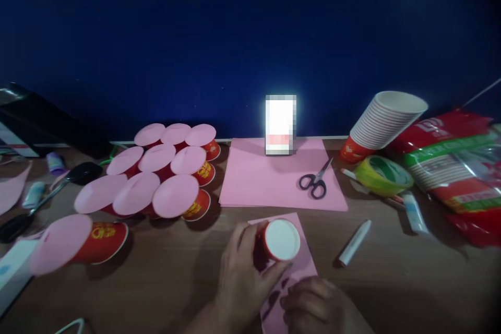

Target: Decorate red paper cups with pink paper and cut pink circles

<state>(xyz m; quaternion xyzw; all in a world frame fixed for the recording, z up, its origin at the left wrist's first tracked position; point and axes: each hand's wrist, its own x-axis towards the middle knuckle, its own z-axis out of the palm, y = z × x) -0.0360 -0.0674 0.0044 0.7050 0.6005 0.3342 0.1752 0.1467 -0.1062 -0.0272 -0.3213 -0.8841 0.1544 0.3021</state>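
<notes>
1. Your left hand (245, 263) clamps a bare cup (282, 240), lower centre.
2. Your right hand (313, 300) curls over pink paper (305, 258); grip unclear, can't tell.
3. Ten pink-topped cups (176, 195) done, left; cup stack (385, 122), upper right, untopped.

On brown table (176, 255): ten pink-topped red cups (198, 205), pink paper stack (266, 182), smaller pink sheet (303, 262), white marker (355, 243), yellow tape roll (368, 180), cup stack (385, 125), red packet (475, 224); at dim left, perhaps black spoon (84, 173).
</notes>
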